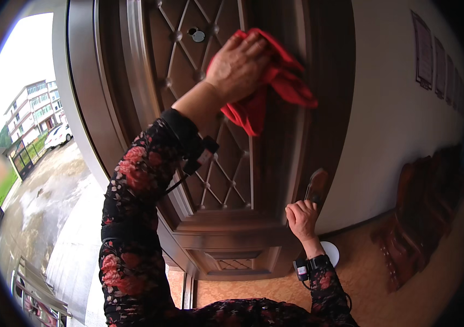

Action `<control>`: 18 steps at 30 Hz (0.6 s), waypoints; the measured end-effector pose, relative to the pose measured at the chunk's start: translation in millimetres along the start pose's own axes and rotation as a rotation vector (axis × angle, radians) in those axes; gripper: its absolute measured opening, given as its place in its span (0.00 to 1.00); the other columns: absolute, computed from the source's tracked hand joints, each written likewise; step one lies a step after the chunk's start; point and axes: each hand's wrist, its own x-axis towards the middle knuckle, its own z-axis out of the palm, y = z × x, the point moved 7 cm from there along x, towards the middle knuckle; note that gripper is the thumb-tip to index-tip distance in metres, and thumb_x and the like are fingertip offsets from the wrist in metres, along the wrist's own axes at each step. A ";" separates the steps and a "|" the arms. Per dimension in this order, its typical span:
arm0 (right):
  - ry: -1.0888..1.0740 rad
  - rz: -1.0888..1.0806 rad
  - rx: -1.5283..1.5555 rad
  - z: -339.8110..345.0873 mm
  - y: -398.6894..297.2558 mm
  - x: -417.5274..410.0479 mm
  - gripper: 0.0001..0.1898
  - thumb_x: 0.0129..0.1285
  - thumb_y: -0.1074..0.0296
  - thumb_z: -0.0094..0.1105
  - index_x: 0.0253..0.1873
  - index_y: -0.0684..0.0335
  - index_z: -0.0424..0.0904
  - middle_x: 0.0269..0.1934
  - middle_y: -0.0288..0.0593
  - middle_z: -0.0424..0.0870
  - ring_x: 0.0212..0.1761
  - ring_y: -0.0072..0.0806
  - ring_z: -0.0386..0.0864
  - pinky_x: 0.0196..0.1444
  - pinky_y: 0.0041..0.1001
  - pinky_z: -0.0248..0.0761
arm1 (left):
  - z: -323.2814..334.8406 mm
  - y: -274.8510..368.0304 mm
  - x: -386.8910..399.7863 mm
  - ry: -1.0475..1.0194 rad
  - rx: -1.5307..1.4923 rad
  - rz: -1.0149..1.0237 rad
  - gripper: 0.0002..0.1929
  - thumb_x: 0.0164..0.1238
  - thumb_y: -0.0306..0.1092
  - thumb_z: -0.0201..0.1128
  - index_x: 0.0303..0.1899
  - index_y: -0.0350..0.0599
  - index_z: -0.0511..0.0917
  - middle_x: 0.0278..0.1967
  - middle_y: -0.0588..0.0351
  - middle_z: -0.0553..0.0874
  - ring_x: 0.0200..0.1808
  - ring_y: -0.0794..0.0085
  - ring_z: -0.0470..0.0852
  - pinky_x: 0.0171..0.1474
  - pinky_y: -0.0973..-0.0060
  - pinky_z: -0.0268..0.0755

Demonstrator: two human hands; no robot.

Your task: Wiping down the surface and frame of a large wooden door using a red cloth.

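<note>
A dark brown door point(274, 171) with a diamond-lattice panel fills the middle of the view. Against its upper part, my left hand point(240, 65) presses a red cloth point(285, 81), whose loose corners hang below and to the right of the fingers. A peephole with a swung-aside round cover point(198, 36) sits left of that hand. Lower down, near the door's right edge, my right hand point(303, 218) is curled around the door handle point(317, 184). The fingers hide the lower part of the handle.
A white round object point(330, 252) is on the tan patterned floor point(232, 291). Dark wooden furniture point(415, 212) stands along the right wall, below framed panels point(423, 53). Left of the door frame lies a wet paved yard point(48, 196) with a metal rack point(39, 290) and a white car point(58, 135).
</note>
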 end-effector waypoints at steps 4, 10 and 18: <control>0.001 0.014 0.024 -0.1 0.1 1.5 0.04 0.60 0.64 0.61 0.32 0.54 0.77 0.29 0.33 0.76 0.34 0.33 0.72 0.40 0.34 0.62 | -22.4 -101.6 -9.2 0.152 0.150 -0.346 0.25 0.62 0.47 0.61 0.60 0.53 0.74 0.65 0.48 0.71 0.67 0.57 0.68 0.67 0.61 0.59; 0.038 0.014 0.027 -4.0 -0.2 3.4 0.04 0.60 0.64 0.62 0.33 0.53 0.77 0.28 0.32 0.76 0.34 0.33 0.72 0.41 0.34 0.62 | -7.0 -154.9 -92.1 0.261 -0.065 -0.551 0.22 0.61 0.43 0.59 0.55 0.46 0.75 0.54 0.46 0.79 0.57 0.52 0.74 0.59 0.56 0.64; 0.046 0.036 0.019 0.3 -5.3 3.9 0.04 0.60 0.64 0.61 0.33 0.54 0.79 0.29 0.32 0.77 0.34 0.33 0.72 0.41 0.34 0.62 | -7.4 -124.1 -194.3 0.283 0.049 -0.451 0.22 0.61 0.41 0.56 0.54 0.40 0.75 0.48 0.41 0.81 0.52 0.44 0.77 0.55 0.53 0.66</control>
